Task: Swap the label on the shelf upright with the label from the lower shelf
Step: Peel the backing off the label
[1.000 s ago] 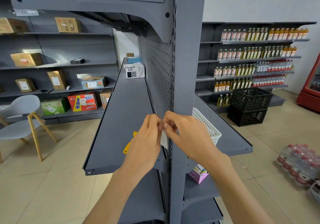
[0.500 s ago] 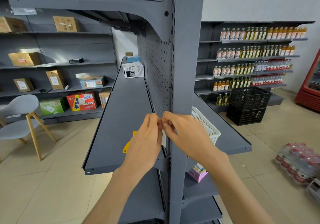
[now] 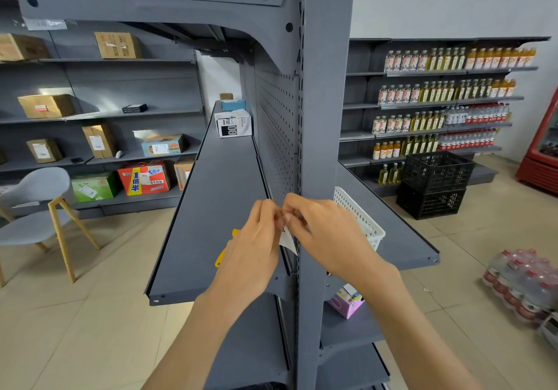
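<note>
A grey shelf upright (image 3: 324, 118) runs down the middle of the head view. Both hands meet in front of it at mid-shelf height. My left hand (image 3: 256, 247) and my right hand (image 3: 323, 232) pinch the top of a small white label (image 3: 288, 240), fingertips touching. The label hangs down between the hands, its lower corner loose against the upright's left edge. A yellow tag (image 3: 225, 252) lies on the grey shelf (image 3: 208, 214) to the left, partly hidden behind my left hand.
A white mesh basket (image 3: 362, 217) stands on the right-hand shelf. Below it sits a pink box (image 3: 347, 302). A black-and-white carton (image 3: 234, 124) stands far along the left shelf. A grey chair (image 3: 33, 205), black crates (image 3: 434, 184) and shrink-wrapped bottles (image 3: 519, 281) stand on the floor.
Both hands stay pinched together at the upright. More of the white label now hangs visible between them.
</note>
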The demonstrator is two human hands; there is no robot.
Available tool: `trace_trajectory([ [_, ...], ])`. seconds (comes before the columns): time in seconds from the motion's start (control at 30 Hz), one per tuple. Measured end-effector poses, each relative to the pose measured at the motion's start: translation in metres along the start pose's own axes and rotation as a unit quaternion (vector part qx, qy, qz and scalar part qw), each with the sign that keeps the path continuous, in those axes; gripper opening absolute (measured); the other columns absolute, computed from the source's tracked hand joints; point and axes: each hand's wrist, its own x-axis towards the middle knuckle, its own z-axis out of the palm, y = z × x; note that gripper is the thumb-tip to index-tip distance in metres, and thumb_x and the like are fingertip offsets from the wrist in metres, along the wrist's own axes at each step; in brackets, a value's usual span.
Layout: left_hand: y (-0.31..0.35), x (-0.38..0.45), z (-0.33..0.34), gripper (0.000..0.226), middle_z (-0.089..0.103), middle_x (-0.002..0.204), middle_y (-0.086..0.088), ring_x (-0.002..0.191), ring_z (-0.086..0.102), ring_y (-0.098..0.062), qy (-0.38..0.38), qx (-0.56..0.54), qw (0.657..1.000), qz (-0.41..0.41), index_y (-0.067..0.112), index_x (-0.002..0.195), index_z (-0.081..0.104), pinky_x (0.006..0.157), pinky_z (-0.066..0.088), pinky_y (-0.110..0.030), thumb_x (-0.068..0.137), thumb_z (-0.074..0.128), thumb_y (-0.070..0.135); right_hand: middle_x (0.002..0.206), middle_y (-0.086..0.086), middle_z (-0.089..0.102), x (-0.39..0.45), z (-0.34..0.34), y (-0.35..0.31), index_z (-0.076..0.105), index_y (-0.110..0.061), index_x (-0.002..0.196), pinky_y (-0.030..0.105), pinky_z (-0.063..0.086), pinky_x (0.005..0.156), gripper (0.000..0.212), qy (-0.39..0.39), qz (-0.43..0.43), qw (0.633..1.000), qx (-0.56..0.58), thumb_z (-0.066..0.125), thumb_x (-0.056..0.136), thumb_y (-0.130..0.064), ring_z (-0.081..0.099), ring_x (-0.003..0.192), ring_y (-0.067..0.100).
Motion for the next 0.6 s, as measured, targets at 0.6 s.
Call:
trace_trajectory([
  [0.6,0.012,0.001,-0.002,0.012,0.056,0.096,0.006,0.083,0.059,-0.023,0.046,-0.08,0.995,-0.043,0.018,0.091,0.05,0.076,0.052,-0.053,0.101,0.045,0.022,0.076,-0.004,0.065,-0.005,-0.002,-0.001,0.056,-0.02,0.094,0.04,0.054,0.062,0.011,0.013,0.004,1.0,0.027,0.048,0.101,-0.024,0.062,0.07,0.024],
])
